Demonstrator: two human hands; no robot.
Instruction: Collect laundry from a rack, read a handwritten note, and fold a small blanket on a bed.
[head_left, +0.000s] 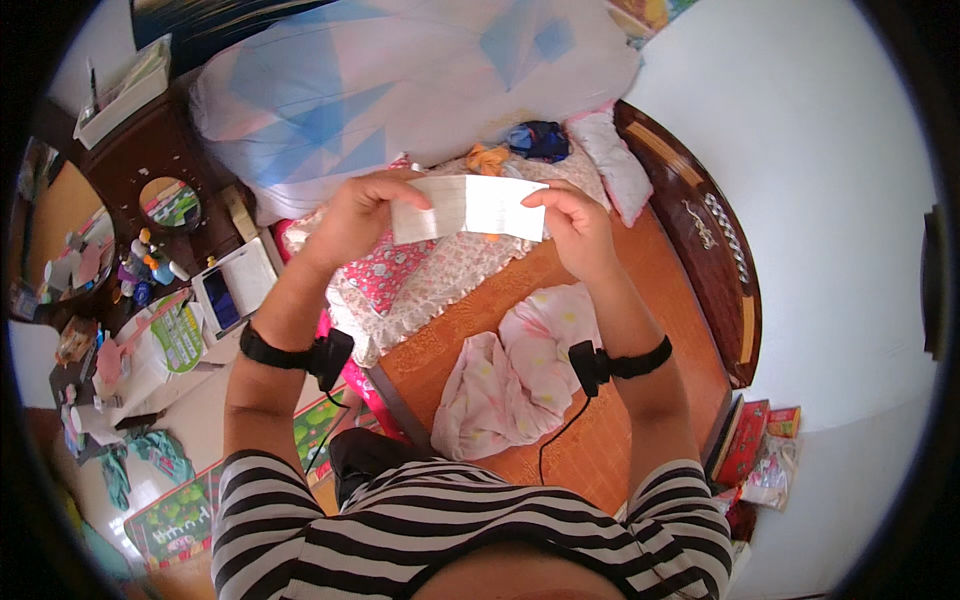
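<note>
Both hands hold an opened white folded paper or thin booklet up in front of me, its crease running down the middle. My left hand pinches its left edge, thumb lying on the greyer page. At the right edge my right hand grips the brighter page between thumb and fingers. Faint lines show on the left page; what they are cannot be read. Below the paper lie a red floral pillow and a cream floral ruffled cloth on the bed. A crumpled pink-white cloth rests nearer my body.
An orange-brown mat covers the bed, bounded on the right by a dark wooden headboard. A large covered bundle stands at the far side. To the left, a cluttered dresser holds a white box and small bottles.
</note>
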